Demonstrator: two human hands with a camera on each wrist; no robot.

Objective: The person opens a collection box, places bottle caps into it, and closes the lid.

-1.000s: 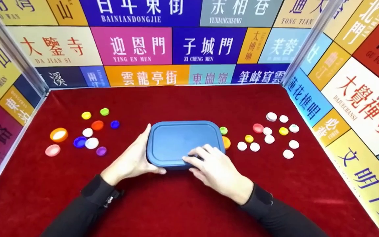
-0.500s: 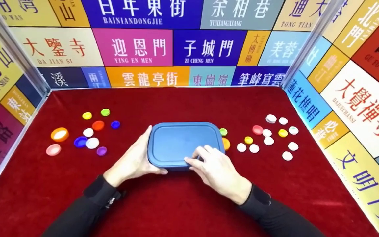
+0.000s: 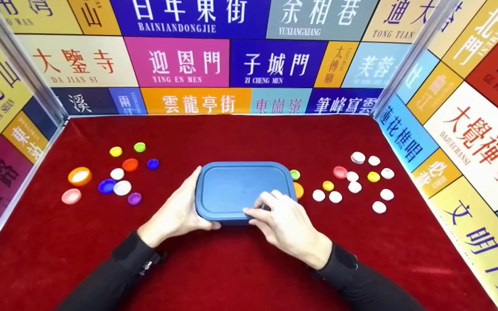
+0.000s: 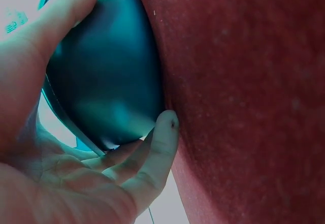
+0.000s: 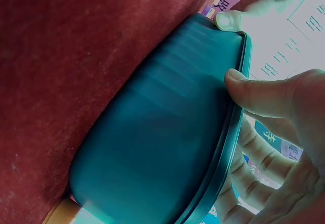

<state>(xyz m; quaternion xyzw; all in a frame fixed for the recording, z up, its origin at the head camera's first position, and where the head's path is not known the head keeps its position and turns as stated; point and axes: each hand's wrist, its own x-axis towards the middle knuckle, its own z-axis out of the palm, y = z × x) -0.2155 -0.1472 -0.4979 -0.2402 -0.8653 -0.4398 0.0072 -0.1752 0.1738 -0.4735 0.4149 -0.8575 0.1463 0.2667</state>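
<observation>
A blue rectangular food container (image 3: 231,223) with its lid (image 3: 227,185) on sits in the middle of the red cloth. My left hand (image 3: 177,211) grips its left end, thumb along the front wall and fingers round the far side. In the left wrist view, a fingertip (image 4: 166,120) reaches down to the cloth beside the wall. My right hand (image 3: 285,224) pinches the lid's front rim right of centre, with the index finger on top. The right wrist view shows the thumb (image 5: 238,76) against the rim from the front. What the container holds is hidden.
Loose coloured bottle caps lie on both sides, among them a purple one (image 3: 135,198) at left and a white one (image 3: 318,195) at right. An orange cap (image 3: 298,190) and a green cap (image 3: 295,174) sit close against the container's right end. Printed panels (image 3: 188,60) enclose the cloth.
My right fingers have drawn slightly closer together at the lid's front rim. The left hand keeps its grip, and the container stays in place with its lid on.
</observation>
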